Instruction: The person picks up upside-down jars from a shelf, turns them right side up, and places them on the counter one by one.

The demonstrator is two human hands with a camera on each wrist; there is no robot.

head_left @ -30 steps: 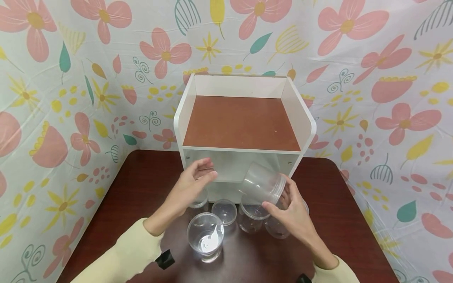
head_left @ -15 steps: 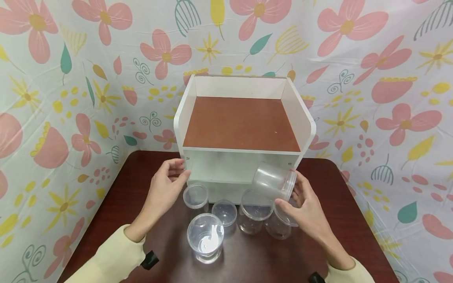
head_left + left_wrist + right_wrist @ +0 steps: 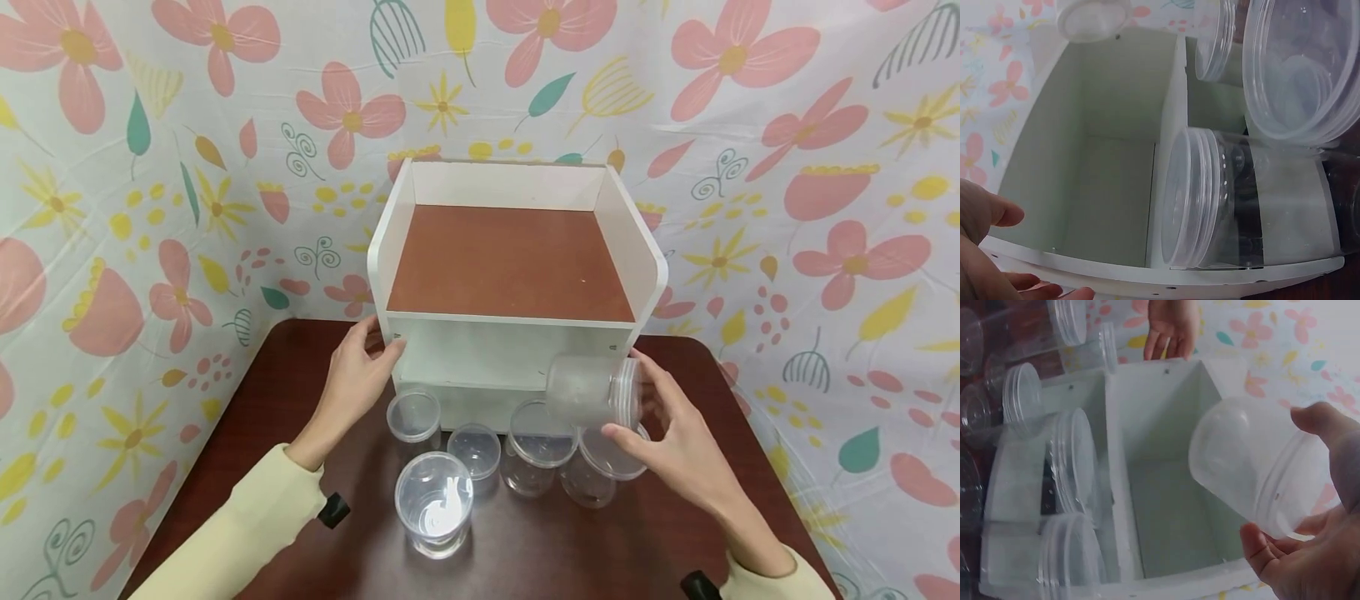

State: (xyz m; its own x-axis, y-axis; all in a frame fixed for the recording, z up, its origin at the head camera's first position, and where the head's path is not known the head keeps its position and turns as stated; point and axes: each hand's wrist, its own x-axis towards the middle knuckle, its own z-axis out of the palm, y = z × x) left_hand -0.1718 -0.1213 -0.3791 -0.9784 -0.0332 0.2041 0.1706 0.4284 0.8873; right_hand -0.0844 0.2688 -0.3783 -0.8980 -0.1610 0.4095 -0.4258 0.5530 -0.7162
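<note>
My right hand point(image 3: 686, 442) grips a clear plastic jar point(image 3: 585, 387) by its lid end, thumb below and fingers behind. The jar lies sideways in the air, its base pointing left, in front of the white cabinet's point(image 3: 651, 250) middle opening. In the right wrist view the jar point(image 3: 1235, 462) overlaps that opening. My left hand point(image 3: 352, 375) is at the cabinet's left side panel. In the left wrist view its thumb point(image 3: 1007, 211) is on the inner side of the panel edge and its fingers are outside, loosely extended.
Several clear lidded jars stand on the dark wooden table point(image 3: 315, 550) before the cabinet: a near wide jar point(image 3: 435, 504), a left jar point(image 3: 415, 417), a small jar point(image 3: 476, 454) and two to the right. A floral cloth point(image 3: 825, 275) hangs behind the cabinet.
My left hand has moved left, from before the opening to the cabinet's side panel. My right hand has carried the jar right and turned it nearly level.
</note>
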